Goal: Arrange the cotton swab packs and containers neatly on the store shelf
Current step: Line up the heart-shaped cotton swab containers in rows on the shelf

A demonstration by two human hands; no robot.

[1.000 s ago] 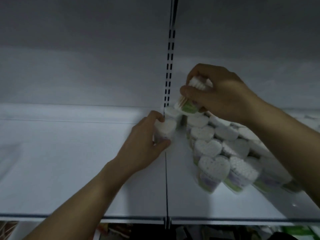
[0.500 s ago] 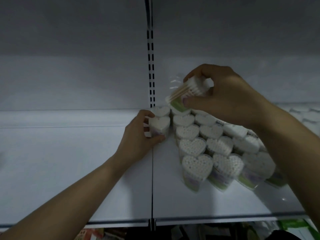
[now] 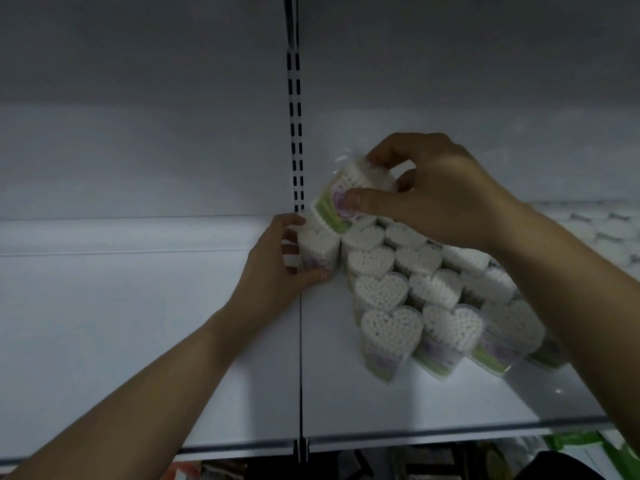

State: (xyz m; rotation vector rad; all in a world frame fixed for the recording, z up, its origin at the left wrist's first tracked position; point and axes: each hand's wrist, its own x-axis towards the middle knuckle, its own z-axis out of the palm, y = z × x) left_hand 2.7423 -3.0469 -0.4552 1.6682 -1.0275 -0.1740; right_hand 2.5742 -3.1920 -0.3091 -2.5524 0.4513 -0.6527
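On the white shelf, left hand grips one heart-shaped container — right hand pinches a tilted pack above.

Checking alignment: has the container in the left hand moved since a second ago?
Yes. The container slid right: it straddled the shelf seam, now it sits just right of it.

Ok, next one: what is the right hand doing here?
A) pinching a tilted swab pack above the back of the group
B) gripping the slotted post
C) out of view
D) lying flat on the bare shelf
A: the right hand pinches a tilted pack raised over the heart-shaped containers on the shelf, while the left hand grips the end container.
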